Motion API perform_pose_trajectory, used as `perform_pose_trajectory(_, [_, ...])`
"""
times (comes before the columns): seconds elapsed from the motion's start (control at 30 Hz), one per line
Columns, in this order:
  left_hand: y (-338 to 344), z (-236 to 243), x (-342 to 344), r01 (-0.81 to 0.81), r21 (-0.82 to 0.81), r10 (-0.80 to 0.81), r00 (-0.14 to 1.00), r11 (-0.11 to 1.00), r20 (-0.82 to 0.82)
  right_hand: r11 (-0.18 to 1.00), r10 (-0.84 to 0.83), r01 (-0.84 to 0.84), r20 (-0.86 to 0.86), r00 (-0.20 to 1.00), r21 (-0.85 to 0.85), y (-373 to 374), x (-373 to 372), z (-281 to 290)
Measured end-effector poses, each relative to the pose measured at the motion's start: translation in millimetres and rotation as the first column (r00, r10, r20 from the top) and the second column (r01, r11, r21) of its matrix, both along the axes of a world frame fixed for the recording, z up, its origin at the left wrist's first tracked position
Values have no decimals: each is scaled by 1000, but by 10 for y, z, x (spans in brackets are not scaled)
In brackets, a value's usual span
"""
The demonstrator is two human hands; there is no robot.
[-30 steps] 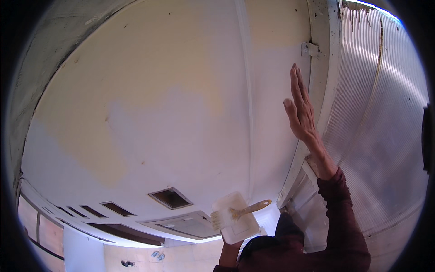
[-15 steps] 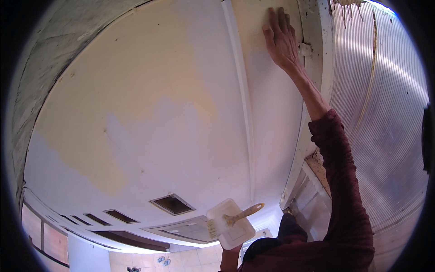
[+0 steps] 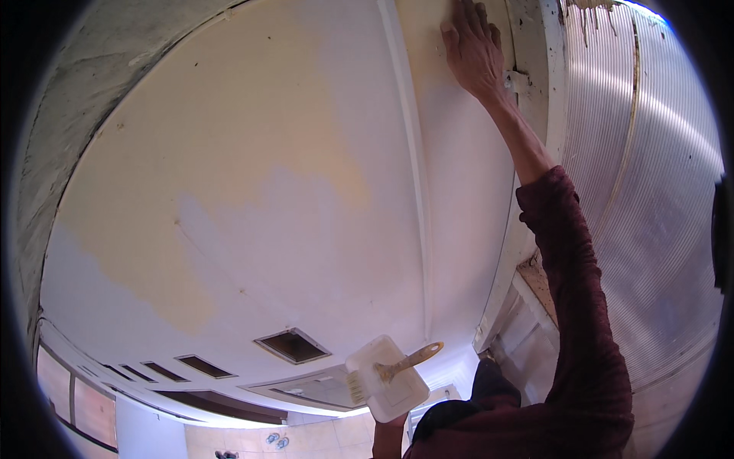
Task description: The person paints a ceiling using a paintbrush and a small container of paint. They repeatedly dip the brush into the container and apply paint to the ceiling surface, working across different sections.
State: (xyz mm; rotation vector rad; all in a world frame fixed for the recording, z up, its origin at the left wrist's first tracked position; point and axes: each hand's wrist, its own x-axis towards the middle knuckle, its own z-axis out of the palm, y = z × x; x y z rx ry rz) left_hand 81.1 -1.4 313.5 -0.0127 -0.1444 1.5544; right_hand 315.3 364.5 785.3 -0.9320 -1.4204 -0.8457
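Observation:
My right hand [image 3: 475, 60] lies on the upper part of the wall [image 3: 267, 229], right of a raised vertical strip [image 3: 409, 138]. Its fingers stretch upward, fairly flat, with nothing held. Low in the view, my left hand [image 3: 394, 420] supports a white plastic tub [image 3: 403, 395] from below; most of its fingers are hidden behind the tub. A paintbrush [image 3: 420, 356] with pale bristles and a worn wooden handle rests across the tub, its bristles pointing left. Part of the wall is pale yellow, the rest whitish.
A wooden post [image 3: 535, 99] and a ribbed translucent panel [image 3: 642, 176] stand right of the wall. A rough grey slab [image 3: 84, 84] borders it on the left. Rectangular openings, one a dark square hole [image 3: 293, 346], sit lower down. Slippers [image 3: 278, 441] lie on the tiled floor.
My right hand has slid a little higher along the wall. The left hand, tub and paintbrush are almost unmoved.

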Motion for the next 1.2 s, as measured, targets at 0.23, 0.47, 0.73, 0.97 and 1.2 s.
perform_pose_trajectory(0.23, [-9,-175,-33,0,-14,-1,999,1000,-44,998,55,-54,-32,998,45,214,180,-269])
perform_pose_trajectory(0.47, [-35,-74,-6,-87,-76,67,971,993,-231,999,20,-16,138,990,-30,-16,388,-559])
perform_pose_trajectory(0.73, [4,-218,-46,-60,-88,46,988,994,-150,984,-175,174,-29,984,-38,-108,542,-1010])
perform_pose_trajectory(0.97, [6,-228,-59,-60,-87,47,989,994,-142,992,-102,109,107,989,-57,-81,151,-1026])
perform_pose_trajectory(1.2, [-26,-235,-65,-133,-179,65,937,975,-344,979,-194,198,66,979,-44,-27,183,-1019])
